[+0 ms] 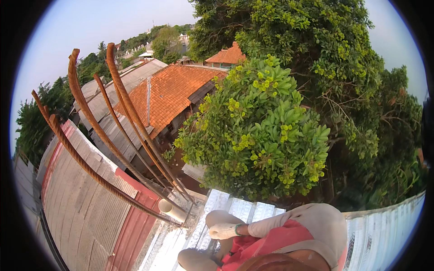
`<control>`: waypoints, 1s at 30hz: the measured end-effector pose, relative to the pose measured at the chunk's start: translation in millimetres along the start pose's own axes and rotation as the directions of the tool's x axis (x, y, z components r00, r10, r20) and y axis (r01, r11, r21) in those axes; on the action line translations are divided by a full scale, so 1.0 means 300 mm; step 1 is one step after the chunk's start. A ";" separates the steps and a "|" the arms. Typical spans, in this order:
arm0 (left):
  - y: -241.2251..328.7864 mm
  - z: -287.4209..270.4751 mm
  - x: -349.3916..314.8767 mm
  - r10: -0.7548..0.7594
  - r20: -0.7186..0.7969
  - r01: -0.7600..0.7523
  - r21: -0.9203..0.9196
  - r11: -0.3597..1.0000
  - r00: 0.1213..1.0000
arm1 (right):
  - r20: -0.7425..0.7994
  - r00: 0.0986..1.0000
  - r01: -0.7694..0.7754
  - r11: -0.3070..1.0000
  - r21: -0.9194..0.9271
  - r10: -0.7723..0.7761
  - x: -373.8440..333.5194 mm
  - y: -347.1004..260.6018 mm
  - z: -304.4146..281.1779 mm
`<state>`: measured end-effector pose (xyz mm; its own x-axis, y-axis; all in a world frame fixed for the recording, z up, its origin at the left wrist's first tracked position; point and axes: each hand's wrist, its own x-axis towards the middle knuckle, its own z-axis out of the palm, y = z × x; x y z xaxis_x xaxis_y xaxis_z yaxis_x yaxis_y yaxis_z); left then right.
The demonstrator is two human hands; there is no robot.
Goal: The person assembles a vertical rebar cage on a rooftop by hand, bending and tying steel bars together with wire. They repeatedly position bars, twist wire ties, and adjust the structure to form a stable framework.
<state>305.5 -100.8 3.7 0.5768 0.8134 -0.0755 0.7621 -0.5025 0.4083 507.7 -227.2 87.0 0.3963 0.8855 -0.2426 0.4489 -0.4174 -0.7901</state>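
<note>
The rusty steel bars [113,149] rise bent from the roof edge, beside a white pipe end [171,209]. A gloved hand [224,231] rests near them on the corrugated metal roof [384,226], holding nothing; which hand it is, I cannot tell. Behind stands a green tree [257,131].

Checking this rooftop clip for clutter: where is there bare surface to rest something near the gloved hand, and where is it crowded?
Bare corrugated metal sheet runs right of the person in the red shirt, below the trees. A narrower bare strip lies between the gloved hand and the white pipe. It is crowded at the pipe, where the rusty steel bars converge.
</note>
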 end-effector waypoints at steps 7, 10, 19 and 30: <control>-0.147 -0.019 -0.206 -0.162 -0.054 0.160 -0.034 0.986 0.985 | -0.051 0.998 0.030 0.999 -0.027 -0.032 -0.167 0.073 0.076; -0.254 -0.017 -0.351 -0.287 -0.080 0.281 -0.076 0.957 0.955 | 0.040 0.981 0.192 0.970 -0.150 -0.189 -0.252 0.118 0.130; -0.172 -0.177 -0.755 -0.133 -0.178 0.060 -0.364 0.930 0.975 | 0.118 0.990 0.072 0.997 0.008 -0.073 -0.631 0.071 0.281; 0.196 -0.519 -1.205 -0.020 -0.301 -0.294 -0.941 0.166 0.953 | -0.088 0.943 0.316 0.786 0.531 -0.320 -1.201 -0.127 0.416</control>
<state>96.1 -378.7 196.7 0.4462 0.8736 0.1942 -0.3200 -0.0469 0.9463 247.8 -505.0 134.2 0.3005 0.9510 0.0735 0.0527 0.0604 -0.9968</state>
